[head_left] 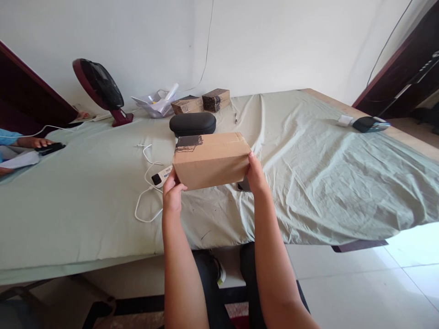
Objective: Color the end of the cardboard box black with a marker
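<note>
Between both hands is a brown cardboard box (212, 167), tilted so its top and near side show. A dark patch with black scribbles marks its upper left corner. My left hand (172, 192) grips the lower left end, thumb on the near side. On the right end, my right hand (255, 172) is closed around the edge, its fingers partly hidden. Under the box near my right hand, a dark flat object (244, 185) peeks out. A white power strip (162, 177) with a black plug lies just beyond my left hand.
Behind the box are a black zip case (192, 124), two smaller cardboard boxes (216, 99), a pen (236, 118) and a clear plastic basket (156, 106). A fan (99, 87) stands back left. Another person's hand (36, 142) rests at the far left. White cable (137, 210) loops on the cloth.
</note>
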The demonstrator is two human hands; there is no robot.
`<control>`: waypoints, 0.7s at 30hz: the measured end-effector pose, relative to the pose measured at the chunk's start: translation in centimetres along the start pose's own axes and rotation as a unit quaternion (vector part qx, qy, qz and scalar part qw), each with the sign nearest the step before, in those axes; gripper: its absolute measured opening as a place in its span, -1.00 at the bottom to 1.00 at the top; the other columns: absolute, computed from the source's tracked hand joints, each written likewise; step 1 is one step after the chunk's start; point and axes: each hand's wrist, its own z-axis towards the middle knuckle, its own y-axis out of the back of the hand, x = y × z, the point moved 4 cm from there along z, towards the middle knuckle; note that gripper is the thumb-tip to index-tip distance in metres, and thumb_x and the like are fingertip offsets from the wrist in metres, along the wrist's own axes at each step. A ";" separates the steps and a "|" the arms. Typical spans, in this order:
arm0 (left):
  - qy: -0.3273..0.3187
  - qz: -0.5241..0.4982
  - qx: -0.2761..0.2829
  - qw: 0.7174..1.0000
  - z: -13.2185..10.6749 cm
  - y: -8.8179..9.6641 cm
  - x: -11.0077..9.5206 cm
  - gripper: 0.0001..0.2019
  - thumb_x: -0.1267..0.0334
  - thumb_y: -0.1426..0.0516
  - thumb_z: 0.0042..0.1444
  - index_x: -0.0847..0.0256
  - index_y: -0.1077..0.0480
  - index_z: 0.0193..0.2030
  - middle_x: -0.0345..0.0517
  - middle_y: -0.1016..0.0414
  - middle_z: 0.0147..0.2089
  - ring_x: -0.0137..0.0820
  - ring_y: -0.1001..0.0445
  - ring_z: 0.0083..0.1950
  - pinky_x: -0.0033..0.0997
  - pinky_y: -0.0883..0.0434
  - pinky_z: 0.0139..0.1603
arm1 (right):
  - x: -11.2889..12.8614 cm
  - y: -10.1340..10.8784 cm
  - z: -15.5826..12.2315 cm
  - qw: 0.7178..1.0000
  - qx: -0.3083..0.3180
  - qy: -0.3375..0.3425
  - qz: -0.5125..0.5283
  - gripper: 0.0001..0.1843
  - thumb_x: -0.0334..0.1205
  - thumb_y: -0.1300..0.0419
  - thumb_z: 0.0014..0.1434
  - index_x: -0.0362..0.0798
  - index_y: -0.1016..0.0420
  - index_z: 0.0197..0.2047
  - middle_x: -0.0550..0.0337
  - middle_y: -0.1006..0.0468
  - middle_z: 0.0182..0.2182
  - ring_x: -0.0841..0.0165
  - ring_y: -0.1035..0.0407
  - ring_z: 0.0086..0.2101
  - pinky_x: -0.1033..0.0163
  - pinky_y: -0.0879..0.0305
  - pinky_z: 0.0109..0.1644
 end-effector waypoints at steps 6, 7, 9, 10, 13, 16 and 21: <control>-0.002 0.038 -0.031 0.999 0.0 -0.4 -0.3 -0.36 0.17 -0.40 -0.18 0.15 -0.63 0.15 0.08 -0.67 0.12 0.07 -0.54 0.35 0.10 -0.44 0.45 | -0.9 1.1 0.2 0.999 -0.018 -0.046 0.022 -0.12 0.21 -0.13 0.22 0.29 -0.25 0.59 0.31 -0.28 0.56 -0.09 -0.14 0.51 -0.33 -0.23 0.49; -0.011 0.040 -0.020 0.999 -0.1 -0.5 -0.5 -0.34 0.16 -0.41 -0.15 0.14 -0.61 0.19 0.09 -0.66 0.16 0.07 -0.52 0.38 0.12 -0.39 0.50 | -0.9 1.1 0.1 0.999 -0.015 -0.050 0.011 -0.10 0.16 -0.14 0.20 0.28 -0.23 0.60 0.32 -0.25 0.57 -0.10 -0.15 0.50 -0.31 -0.26 0.47; -0.031 0.036 0.023 0.999 -0.4 -0.8 -0.8 -0.29 0.13 -0.44 -0.08 0.11 -0.55 0.29 0.11 -0.60 0.28 0.06 -0.48 0.44 0.14 -0.31 0.57 | -0.9 1.1 0.0 0.998 -0.014 -0.055 -0.005 -0.05 0.06 -0.16 0.16 0.26 -0.18 0.61 0.35 -0.22 0.58 -0.07 -0.17 0.49 -0.24 -0.29 0.47; -0.043 0.029 0.049 0.997 -0.5 -1.0 -0.9 -0.26 0.09 -0.46 -0.05 0.10 -0.52 0.33 0.13 -0.57 0.32 0.06 -0.45 0.48 0.13 -0.28 0.59 | -0.8 1.0 -0.1 0.998 -0.018 -0.059 -0.005 -0.02 0.01 -0.17 0.13 0.25 -0.16 0.62 0.35 -0.21 0.59 -0.06 -0.19 0.48 -0.22 -0.30 0.47; -0.068 0.010 0.091 0.994 -0.6 -1.1 -0.9 -0.13 -0.12 -0.51 -0.09 0.18 -0.49 0.34 0.25 -0.53 0.36 0.12 -0.40 0.52 0.12 -0.27 0.59 | -0.5 0.9 -0.2 0.998 -0.021 -0.061 0.000 0.07 -0.07 -0.19 0.08 0.23 -0.07 0.66 0.32 -0.17 0.60 -0.07 -0.25 0.44 -0.23 -0.33 0.45; -0.058 0.029 0.056 0.996 -0.5 -0.9 -0.6 -0.15 -0.18 -0.52 -0.10 0.16 -0.48 0.28 0.26 -0.54 0.32 0.09 -0.48 0.45 0.13 -0.33 0.55 | -0.1 0.8 -0.2 1.000 -0.005 -0.027 -0.011 0.02 -0.03 -0.20 0.14 0.30 -0.07 0.65 0.35 -0.14 0.61 -0.04 -0.20 0.48 -0.22 -0.26 0.51; -0.044 0.043 0.025 0.998 -0.7 -1.2 -0.5 -0.34 -0.04 -0.45 0.08 0.07 -0.46 0.29 0.15 -0.55 0.34 0.00 -0.53 0.39 0.09 -0.41 0.48 | 0.2 0.6 -0.2 1.000 -0.018 0.003 -0.018 -0.06 0.20 -0.23 0.27 0.29 -0.09 0.64 0.24 -0.12 0.62 0.02 -0.14 0.52 -0.21 -0.10 0.60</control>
